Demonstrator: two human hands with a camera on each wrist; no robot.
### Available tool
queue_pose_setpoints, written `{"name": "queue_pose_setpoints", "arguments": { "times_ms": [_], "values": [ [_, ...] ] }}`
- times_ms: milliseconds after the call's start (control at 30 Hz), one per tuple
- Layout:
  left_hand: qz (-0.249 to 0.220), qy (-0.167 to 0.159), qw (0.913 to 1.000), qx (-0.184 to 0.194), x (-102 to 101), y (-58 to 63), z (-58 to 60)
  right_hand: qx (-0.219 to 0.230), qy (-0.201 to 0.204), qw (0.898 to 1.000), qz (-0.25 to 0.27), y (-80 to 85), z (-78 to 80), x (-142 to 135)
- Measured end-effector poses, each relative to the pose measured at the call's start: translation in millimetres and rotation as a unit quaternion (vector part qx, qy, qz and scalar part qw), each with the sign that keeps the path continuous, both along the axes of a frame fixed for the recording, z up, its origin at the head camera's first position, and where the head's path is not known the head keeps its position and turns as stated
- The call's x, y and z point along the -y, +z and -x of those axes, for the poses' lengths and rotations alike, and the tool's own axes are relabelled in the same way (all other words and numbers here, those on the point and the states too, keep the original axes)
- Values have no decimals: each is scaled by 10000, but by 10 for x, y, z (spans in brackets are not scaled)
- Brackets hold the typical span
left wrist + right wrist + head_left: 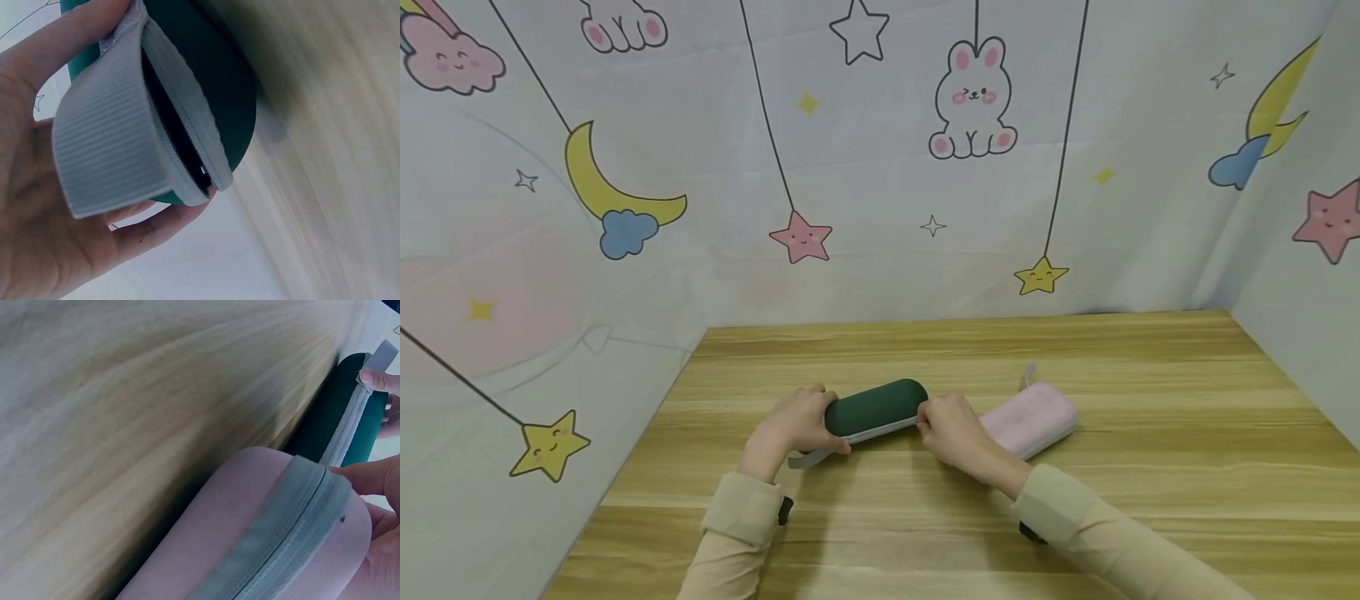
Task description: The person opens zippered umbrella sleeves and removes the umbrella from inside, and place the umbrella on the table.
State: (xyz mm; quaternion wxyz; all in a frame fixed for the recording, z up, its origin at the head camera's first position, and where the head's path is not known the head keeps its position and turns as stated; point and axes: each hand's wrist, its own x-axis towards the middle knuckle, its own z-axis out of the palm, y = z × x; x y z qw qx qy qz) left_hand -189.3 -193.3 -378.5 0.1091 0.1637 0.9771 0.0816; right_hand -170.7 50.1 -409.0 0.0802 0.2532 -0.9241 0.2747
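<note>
A green zip case with rounded ends and a grey zipper lies slanted on the table. My left hand grips its left end, thumb low on the front by the zipper. At that end, a grey wrist strap loops out, and the zipper shows a dark gap between its tapes. My right hand has curled fingers pinching at the zipper on the case's right end; the zipper pull is hidden. Right beside that hand lies a pink zip case, partly covered by it in the head view.
The wooden table extends around both cases. A pale strap sticks out behind the pink case. White printed curtains hang at the back and sides. Dark wrist-camera pieces show at both cuffs.
</note>
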Motion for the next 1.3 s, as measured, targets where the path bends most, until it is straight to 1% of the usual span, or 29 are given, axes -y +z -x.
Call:
{"name": "queue_pose_setpoints", "arguments": {
  "times_ms": [167,433,667,967,1167,1300],
  "values": [
    [20,9,10000,8,-1,3,-5,72,-4,10000,-52,11,-16,29],
    [67,21,10000,48,-4,10,-10,-67,1,9998,-166,16,-23,56],
    [90,30,9999,41,-3,5,-5,-299,27,9993,-229,18,-39,86],
    [92,43,9999,35,-12,1,-2,-226,51,9995,-195,37,-66,122],
    [92,49,9999,45,-14,9,-12,-248,7,9996,-101,8,-66,125],
    [85,33,9999,42,-14,11,-18,-165,-6,9998,-52,0,-65,126]
  ]
}}
